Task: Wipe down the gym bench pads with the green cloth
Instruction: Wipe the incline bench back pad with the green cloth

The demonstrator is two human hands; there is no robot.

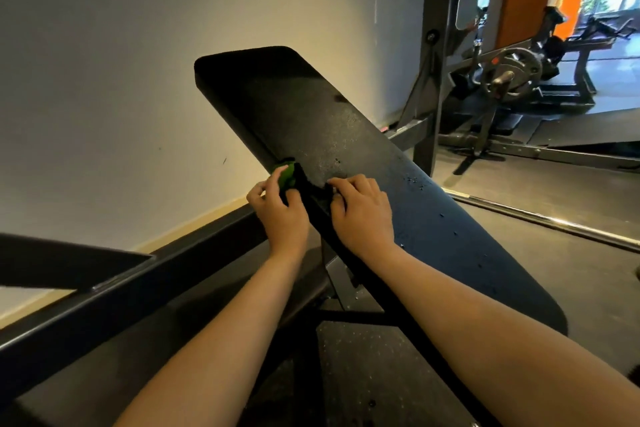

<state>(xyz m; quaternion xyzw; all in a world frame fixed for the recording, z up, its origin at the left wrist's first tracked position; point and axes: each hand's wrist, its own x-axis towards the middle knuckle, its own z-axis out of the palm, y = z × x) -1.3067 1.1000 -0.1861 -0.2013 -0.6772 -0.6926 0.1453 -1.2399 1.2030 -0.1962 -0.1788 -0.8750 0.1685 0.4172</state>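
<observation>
Two bare forearms, reaching up from the bottom edge toward the middle of the view.

Left hand (pixel 282 215): at the left edge of the pad, fingers (pixel 277 180) curled around a bunched bright green cloth (pixel 286 174), grasping it.

Green cloth: pressed against the pad's left side edge, about halfway along its length; only a small lump shows above the hand.

Right hand (pixel 360 215): just beside the left hand, knuckles bent, fingertips (pixel 341 183) touching the pad's top face near the same edge. Whether they pinch anything, cannot tell.

Long black textured vinyl gym bench pad (pixel 311 107): inclined, rounded upper end toward the wall, lower end toward bottom right. Surface shows a fine wet sheen around the middle.

Scattered water droplets (pixel 415 183): on the bench pad, right of the right hand and further down.

Plain cream wall (pixel 104 80): behind and left of the pad.

Dark metal frame beam (pixel 138 291): running diagonally below the left forearm.

Dark steel rack upright (pixel 434 62): right of the pad's upper end.

Chrome barbell bar (pixel 554 220): lying on the dark grey floor (pixel 554 184), right of the pad.

Grey weight plate (pixel 512 74): on a machine in the background, upper right.
</observation>
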